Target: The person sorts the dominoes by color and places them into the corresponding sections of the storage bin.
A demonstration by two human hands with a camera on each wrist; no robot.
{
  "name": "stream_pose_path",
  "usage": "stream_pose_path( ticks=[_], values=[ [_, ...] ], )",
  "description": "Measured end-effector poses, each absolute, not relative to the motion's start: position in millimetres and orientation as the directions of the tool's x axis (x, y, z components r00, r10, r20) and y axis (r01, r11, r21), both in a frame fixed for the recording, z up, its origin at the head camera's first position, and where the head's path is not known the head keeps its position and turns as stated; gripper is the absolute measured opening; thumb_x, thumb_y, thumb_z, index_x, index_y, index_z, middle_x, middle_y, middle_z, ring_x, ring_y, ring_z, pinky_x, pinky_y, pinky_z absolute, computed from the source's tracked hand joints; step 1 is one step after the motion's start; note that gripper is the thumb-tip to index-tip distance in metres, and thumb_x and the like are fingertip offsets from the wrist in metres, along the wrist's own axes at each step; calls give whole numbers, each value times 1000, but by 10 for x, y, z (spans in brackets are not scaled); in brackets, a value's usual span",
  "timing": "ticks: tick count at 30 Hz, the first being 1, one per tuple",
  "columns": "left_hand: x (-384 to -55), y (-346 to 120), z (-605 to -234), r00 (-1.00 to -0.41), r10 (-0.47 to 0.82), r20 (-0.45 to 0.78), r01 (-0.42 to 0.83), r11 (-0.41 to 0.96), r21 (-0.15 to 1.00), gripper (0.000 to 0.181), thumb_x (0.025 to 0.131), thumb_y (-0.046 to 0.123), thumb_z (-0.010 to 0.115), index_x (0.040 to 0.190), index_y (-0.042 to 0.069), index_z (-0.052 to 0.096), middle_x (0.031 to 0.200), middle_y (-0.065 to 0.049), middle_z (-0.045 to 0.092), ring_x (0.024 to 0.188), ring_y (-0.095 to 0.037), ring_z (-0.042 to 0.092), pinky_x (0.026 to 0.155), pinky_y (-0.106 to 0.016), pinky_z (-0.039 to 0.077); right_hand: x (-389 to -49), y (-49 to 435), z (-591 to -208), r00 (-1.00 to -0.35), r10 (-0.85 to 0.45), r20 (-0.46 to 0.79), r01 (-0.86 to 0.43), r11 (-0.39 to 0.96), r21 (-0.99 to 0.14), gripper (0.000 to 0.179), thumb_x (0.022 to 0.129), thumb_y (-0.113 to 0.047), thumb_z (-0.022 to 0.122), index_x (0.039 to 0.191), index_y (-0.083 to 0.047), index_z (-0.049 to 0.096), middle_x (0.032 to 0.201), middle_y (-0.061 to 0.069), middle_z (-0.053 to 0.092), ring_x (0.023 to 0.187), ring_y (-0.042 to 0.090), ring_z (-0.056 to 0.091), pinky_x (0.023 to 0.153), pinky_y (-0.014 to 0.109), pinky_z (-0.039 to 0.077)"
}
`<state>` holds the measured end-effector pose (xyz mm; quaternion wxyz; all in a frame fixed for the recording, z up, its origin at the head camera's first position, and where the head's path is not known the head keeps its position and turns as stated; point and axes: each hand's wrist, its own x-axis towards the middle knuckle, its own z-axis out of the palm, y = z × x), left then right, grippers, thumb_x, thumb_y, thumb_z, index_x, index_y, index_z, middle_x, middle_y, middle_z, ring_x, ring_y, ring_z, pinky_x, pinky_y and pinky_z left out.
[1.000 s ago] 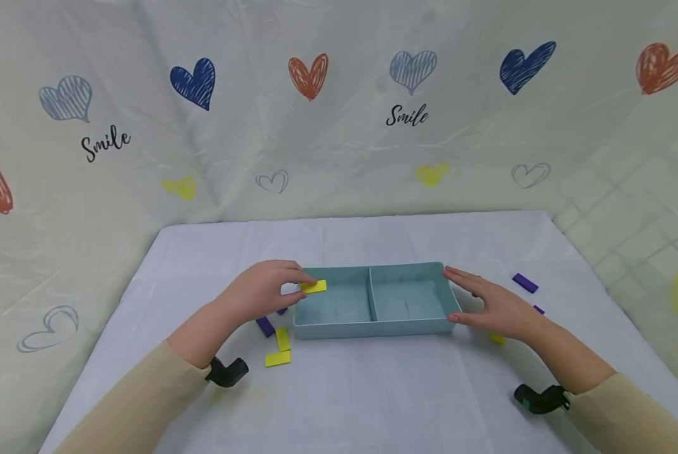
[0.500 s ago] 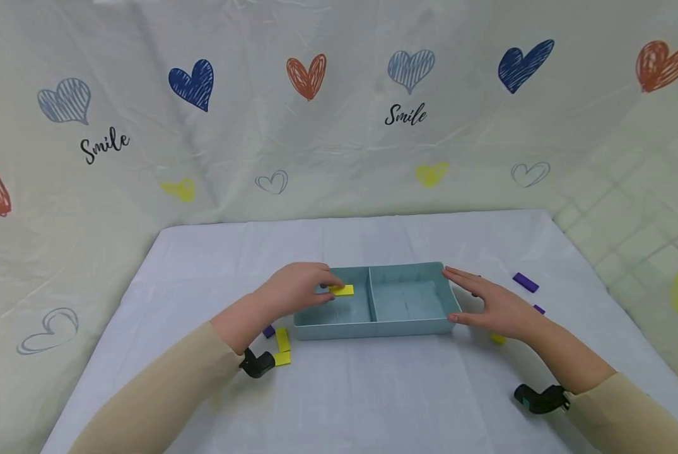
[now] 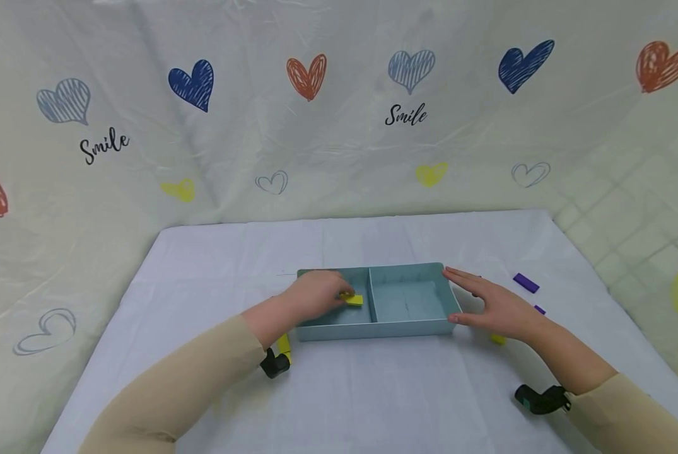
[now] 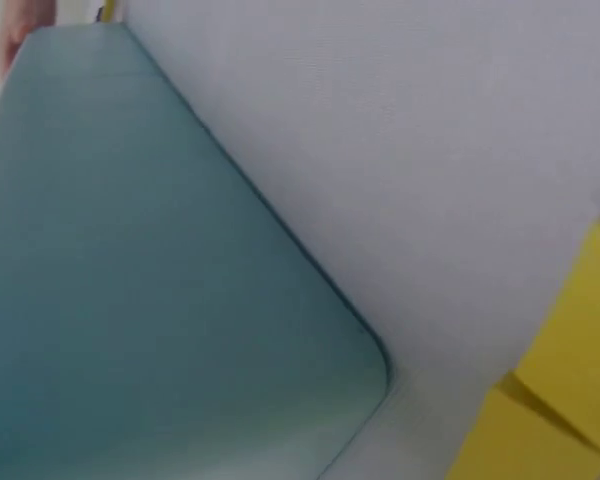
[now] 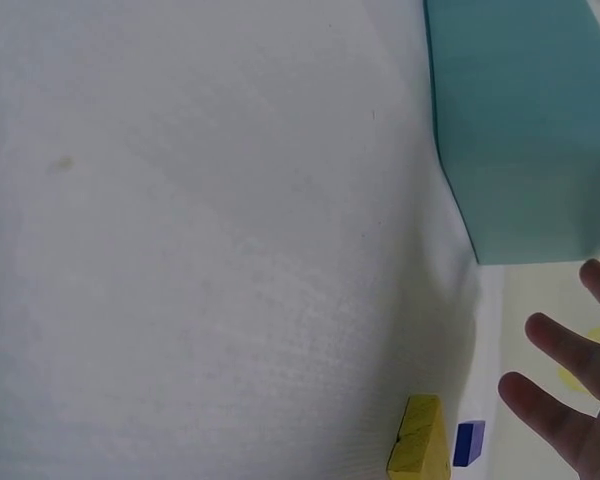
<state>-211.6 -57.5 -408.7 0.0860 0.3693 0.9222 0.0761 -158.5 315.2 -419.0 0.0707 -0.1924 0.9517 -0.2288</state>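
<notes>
1. The person's left hand [image 3: 318, 295] has its fingers curled, pinching a yellow block [image 3: 354, 301] at the left compartment of the divided blue-green tray [image 3: 412, 299]; whether the block touches the floor there, I can't tell.
2. The right hand [image 3: 494, 308] is at the tray's right end, fingers straight and spread, thumb by the near corner.
3. Two other yellow blocks [image 4: 580, 345] lie near the tray's left end.
4. Purple blocks [image 3: 526, 283] lie beyond the right hand, on white cloth [image 3: 384, 391].

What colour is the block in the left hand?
The block in the left hand is yellow; the head view shows it best.
</notes>
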Motion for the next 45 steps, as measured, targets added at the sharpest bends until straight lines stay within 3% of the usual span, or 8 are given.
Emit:
stream_pose_path(
  ticks=[16,29,45],
  values=[
    [-2178,-404,-4077,-713,674,-195,666,737,114,29,93,22,71,122,21,72,113,7,72,104,-9,65,85,-27,53,-1586,3159,-4207,-915,-402,-35,-341,818,-464,90,84,-56,73,157,-25,30,161,7,29,144,41,28,104,66,33],
    [-2197,-334,-4102,-681,714,-162,715,696,68,31,91,21,75,121,24,73,107,9,72,96,-7,65,81,-23,54,-1587,3169,-4222,-917,-398,-34,-336,814,-475,90,84,-58,72,157,-27,30,161,6,29,144,41,28,104,66,33],
    [-2190,-338,-4084,-685,708,-174,710,702,61,32,92,24,73,124,25,72,106,8,71,94,-7,65,78,-24,54,-1574,3150,-4182,-912,-409,-30,-347,810,-473,88,85,-55,72,157,-24,31,161,7,29,144,42,28,104,66,33]
  ],
)
